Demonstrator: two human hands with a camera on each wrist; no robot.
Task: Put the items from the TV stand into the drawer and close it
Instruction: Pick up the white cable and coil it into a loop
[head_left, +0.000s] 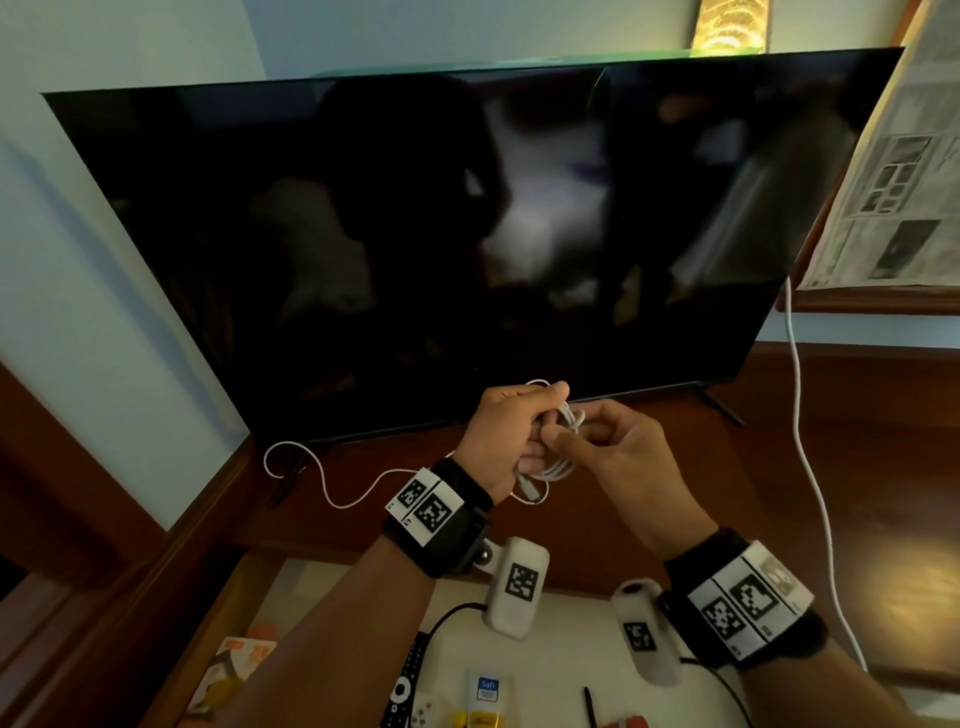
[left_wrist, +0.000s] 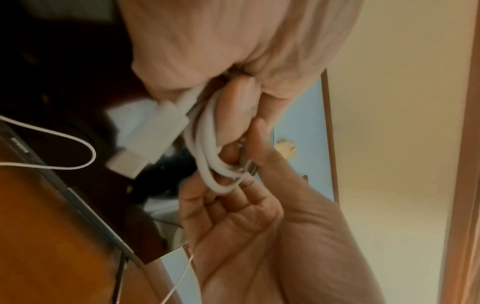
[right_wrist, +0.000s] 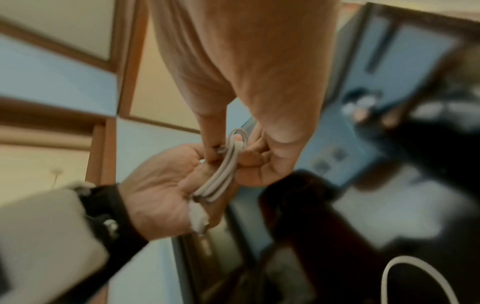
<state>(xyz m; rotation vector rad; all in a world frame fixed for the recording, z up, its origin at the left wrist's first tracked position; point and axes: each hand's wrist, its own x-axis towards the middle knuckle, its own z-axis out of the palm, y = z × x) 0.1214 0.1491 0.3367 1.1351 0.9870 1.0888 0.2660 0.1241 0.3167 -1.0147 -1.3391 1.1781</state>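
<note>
A white charging cable (head_left: 563, 441) is wound into a small bundle held above the wooden TV stand (head_left: 649, 467), just in front of the dark TV (head_left: 467, 234). My left hand (head_left: 511, 434) grips the bundle (left_wrist: 207, 156), its white plug (left_wrist: 148, 139) hanging below the palm. My right hand (head_left: 597, 431) pinches the coils (right_wrist: 226, 166) from the right side. The loose end of the cable (head_left: 311, 467) trails in a loop over the stand to the left. The open drawer (head_left: 545, 649) lies below my wrists.
In the drawer lie a black remote (head_left: 410, 675), a small white remote (head_left: 423, 712), a tube (head_left: 485, 696), a pen (head_left: 589, 704) and a booklet (head_left: 228, 670). Another white cord (head_left: 810, 467) hangs down at the right, beside a framed newspaper panel (head_left: 893, 156).
</note>
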